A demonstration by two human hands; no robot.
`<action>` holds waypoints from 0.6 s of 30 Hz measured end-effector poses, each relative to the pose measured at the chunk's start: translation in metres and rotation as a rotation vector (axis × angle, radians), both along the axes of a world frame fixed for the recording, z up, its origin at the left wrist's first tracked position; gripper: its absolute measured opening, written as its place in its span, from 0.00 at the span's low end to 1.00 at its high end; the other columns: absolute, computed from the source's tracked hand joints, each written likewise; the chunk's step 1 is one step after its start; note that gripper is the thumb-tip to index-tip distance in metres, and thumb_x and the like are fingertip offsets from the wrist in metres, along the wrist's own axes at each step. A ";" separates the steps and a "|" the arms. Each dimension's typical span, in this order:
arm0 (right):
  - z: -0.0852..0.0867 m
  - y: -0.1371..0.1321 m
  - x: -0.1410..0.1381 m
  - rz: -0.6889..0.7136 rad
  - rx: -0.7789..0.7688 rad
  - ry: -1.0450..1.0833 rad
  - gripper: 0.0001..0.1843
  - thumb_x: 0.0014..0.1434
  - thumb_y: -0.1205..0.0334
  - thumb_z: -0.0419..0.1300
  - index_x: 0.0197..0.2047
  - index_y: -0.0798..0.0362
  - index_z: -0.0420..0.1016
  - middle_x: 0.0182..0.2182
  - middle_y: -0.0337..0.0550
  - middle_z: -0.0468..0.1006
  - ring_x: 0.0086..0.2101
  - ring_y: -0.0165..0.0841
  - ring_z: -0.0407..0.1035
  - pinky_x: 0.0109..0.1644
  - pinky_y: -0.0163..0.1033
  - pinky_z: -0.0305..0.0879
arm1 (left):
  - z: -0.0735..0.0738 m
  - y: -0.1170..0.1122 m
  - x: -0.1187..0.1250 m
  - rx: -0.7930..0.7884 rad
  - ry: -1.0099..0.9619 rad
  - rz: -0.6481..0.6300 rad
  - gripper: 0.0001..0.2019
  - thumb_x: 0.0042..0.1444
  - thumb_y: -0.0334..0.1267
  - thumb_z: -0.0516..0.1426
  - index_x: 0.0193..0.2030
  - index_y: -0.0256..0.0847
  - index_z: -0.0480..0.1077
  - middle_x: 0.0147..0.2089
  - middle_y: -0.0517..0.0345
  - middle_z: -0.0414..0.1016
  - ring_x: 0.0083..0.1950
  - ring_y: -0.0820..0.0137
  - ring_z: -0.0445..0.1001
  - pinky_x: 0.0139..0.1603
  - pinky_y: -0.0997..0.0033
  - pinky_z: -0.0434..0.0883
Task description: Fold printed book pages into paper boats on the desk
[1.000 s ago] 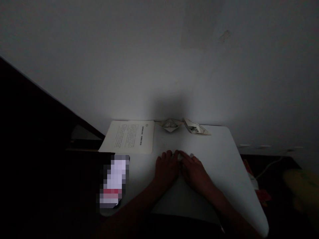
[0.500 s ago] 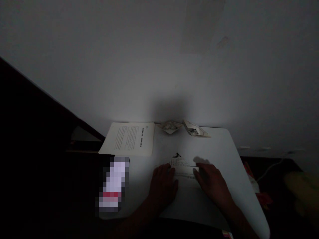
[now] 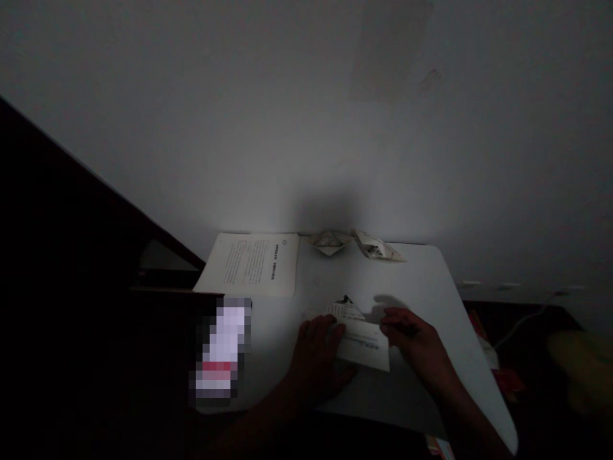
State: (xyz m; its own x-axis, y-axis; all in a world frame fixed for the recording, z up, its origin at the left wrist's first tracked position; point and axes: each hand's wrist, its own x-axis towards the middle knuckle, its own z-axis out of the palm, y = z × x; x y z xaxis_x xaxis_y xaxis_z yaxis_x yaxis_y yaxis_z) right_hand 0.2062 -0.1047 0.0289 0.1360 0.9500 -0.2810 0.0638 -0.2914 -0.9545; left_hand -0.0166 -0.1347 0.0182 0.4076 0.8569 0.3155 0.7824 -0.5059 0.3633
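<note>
A partly folded sheet of printed paper (image 3: 364,350) lies on the small white table, its top folded to a dark-printed point and a wide flap hanging toward me. My left hand (image 3: 317,348) holds down its left side, fingers bent over the edge. At the upper right corner, the thumb and fingers of my right hand (image 3: 409,333) pinch the paper. Two folded paper boats stand along the wall: the left boat (image 3: 328,245) faces me, and the right boat (image 3: 378,248) sits at a slant.
A stack of printed pages (image 3: 251,265) lies at the table's back left. In front of it is a phone (image 3: 225,348) with a lit, blurred screen. The white table (image 3: 431,275) touches the wall. Beyond its right edge are a white cable (image 3: 520,326) and red items (image 3: 508,381).
The flap of the paper now shows spread downward below my hands, where it looked narrower before. My right hand has shifted slightly right, pinching the corner. The view has moved slightly.
</note>
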 end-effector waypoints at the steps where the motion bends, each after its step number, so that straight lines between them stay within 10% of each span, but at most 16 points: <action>1: 0.001 0.000 -0.001 -0.015 -0.026 0.067 0.18 0.41 0.58 0.69 0.37 0.52 0.75 0.30 0.42 0.79 0.28 0.35 0.73 0.28 0.39 0.70 | 0.000 0.001 0.000 0.016 0.003 -0.007 0.26 0.48 0.45 0.59 0.53 0.35 0.66 0.54 0.41 0.68 0.54 0.54 0.64 0.54 0.51 0.62; 8: 0.001 0.000 -0.003 -0.088 -0.086 0.366 0.19 0.40 0.58 0.71 0.37 0.52 0.75 0.32 0.45 0.79 0.31 0.38 0.73 0.32 0.43 0.71 | -0.002 0.016 -0.006 0.177 -0.029 -0.033 0.16 0.52 0.26 0.52 0.47 0.36 0.71 0.43 0.47 0.73 0.45 0.63 0.69 0.45 0.61 0.68; 18: -0.013 -0.005 -0.006 0.091 0.219 -0.161 0.20 0.45 0.63 0.65 0.44 0.50 0.74 0.39 0.45 0.78 0.38 0.38 0.73 0.43 0.45 0.70 | 0.007 0.019 -0.011 0.246 -0.307 -0.068 0.11 0.57 0.30 0.53 0.45 0.40 0.72 0.39 0.50 0.74 0.41 0.68 0.71 0.41 0.66 0.71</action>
State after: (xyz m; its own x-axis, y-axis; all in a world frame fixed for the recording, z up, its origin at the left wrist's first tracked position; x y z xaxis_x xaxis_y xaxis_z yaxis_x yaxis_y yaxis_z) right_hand 0.2006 -0.1101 0.0155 0.0741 0.9960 -0.0497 0.2359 -0.0660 -0.9695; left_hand -0.0281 -0.1156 0.0257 0.3162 0.7146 0.6240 0.6179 -0.6542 0.4362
